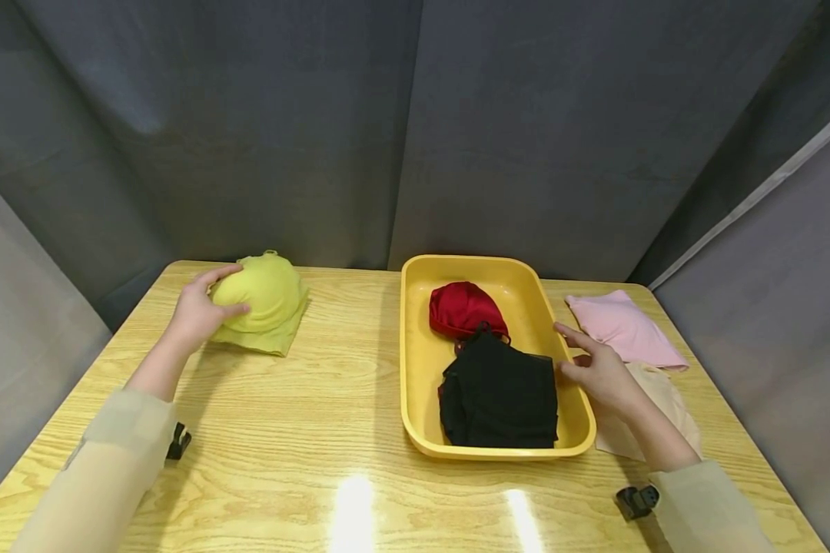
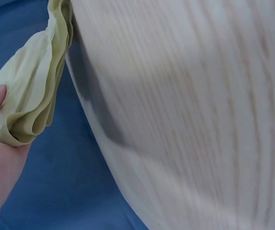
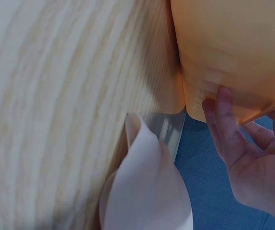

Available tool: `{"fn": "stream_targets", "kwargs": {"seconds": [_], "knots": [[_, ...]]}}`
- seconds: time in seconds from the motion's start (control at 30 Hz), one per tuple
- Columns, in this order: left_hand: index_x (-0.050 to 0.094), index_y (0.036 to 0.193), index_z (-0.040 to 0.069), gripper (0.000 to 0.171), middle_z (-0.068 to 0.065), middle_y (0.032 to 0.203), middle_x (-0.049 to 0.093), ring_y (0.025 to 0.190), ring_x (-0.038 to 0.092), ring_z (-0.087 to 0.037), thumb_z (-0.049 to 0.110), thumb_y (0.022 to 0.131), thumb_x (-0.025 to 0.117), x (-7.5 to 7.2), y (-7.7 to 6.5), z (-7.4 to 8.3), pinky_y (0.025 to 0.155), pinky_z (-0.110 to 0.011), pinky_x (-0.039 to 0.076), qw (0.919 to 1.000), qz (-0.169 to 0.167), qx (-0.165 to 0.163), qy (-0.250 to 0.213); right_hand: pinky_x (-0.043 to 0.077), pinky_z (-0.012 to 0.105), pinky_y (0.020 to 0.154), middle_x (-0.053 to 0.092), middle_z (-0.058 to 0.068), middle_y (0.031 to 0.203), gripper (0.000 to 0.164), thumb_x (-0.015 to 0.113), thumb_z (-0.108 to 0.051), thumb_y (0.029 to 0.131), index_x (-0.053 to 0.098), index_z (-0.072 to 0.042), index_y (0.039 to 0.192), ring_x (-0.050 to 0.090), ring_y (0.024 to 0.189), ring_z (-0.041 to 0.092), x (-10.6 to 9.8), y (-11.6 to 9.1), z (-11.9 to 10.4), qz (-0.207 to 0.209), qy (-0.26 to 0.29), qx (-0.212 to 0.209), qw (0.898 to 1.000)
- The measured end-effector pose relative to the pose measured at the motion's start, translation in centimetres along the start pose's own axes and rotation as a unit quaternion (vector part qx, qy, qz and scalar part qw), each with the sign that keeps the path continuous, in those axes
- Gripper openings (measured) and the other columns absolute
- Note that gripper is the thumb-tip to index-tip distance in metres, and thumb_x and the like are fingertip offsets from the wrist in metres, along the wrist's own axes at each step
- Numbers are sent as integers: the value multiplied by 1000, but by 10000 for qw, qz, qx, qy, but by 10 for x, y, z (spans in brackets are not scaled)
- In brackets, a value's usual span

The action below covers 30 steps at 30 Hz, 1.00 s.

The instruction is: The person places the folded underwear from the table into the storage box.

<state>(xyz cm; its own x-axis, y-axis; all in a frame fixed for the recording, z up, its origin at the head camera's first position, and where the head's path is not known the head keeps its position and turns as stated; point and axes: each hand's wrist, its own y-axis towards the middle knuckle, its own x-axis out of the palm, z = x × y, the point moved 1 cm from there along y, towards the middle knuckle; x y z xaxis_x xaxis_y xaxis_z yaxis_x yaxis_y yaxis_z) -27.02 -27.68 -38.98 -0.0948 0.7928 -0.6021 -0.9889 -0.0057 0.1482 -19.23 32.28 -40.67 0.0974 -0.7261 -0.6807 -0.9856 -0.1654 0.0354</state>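
At the back left of the table, my left hand (image 1: 202, 306) holds a yellow folded bra (image 1: 266, 296), whose domed cup faces up and whose lower edge lies flat. In the left wrist view the thumb presses on top of its layered fabric, the fingers beneath. My right hand (image 1: 600, 370) grips the right side of a yellow plastic basin (image 1: 410, 369), fingers against its outer wall in the right wrist view. Inside the basin, a red bra-like garment (image 1: 462, 307) lies behind a folded black garment (image 1: 501, 392) that overlaps it.
Right of the basin, a pink folded garment (image 1: 625, 326) lies near the table's far right edge. A beige garment (image 1: 664, 403) is partly under my right forearm. Grey curtains (image 1: 304, 138) hang behind the wooden table (image 1: 283, 453) and at both sides.
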Motion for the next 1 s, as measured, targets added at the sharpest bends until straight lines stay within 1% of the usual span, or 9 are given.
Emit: {"fn": "stream_targets", "kwargs": {"seconds": [0.2,0.27,0.47,0.77,1.0], "knots": [[45,140,13,70,-14,148,36,137,28,-37,7,78,76,2,-7,15,109,-54,26,9998,172,-9,-110,51,18,66,45,28,123,63,60,-2,87,37,-7,145,59,77,26,1,0,1,-3,49,4,10000],[45,141,15,71,-14,148,35,137,27,-37,8,78,76,2,-9,19,108,-55,26,9997,184,-47,-163,51,18,67,44,28,123,63,60,-2,87,36,-6,145,59,78,26,1,0,1,-19,94,15,10000],[42,143,19,74,-11,149,34,137,28,-35,9,78,77,1,-14,32,107,-53,30,9989,233,-218,-345,51,18,68,43,29,124,63,60,-2,87,36,-7,145,60,80,27,1,0,2,-46,136,44,9999],[42,143,20,75,-10,150,33,135,31,-31,9,78,77,-2,-24,54,105,-48,35,9963,291,-489,-648,51,19,66,45,28,124,63,60,-2,87,37,-7,145,59,78,26,1,1,2,11,79,-22,10000],[41,144,22,75,-9,150,31,132,33,-30,10,79,77,-2,-32,69,103,-45,39,9932,308,-686,-889,50,19,66,45,28,124,63,61,-3,87,37,-8,145,60,80,27,0,1,2,9,-8,58,10000]]}}
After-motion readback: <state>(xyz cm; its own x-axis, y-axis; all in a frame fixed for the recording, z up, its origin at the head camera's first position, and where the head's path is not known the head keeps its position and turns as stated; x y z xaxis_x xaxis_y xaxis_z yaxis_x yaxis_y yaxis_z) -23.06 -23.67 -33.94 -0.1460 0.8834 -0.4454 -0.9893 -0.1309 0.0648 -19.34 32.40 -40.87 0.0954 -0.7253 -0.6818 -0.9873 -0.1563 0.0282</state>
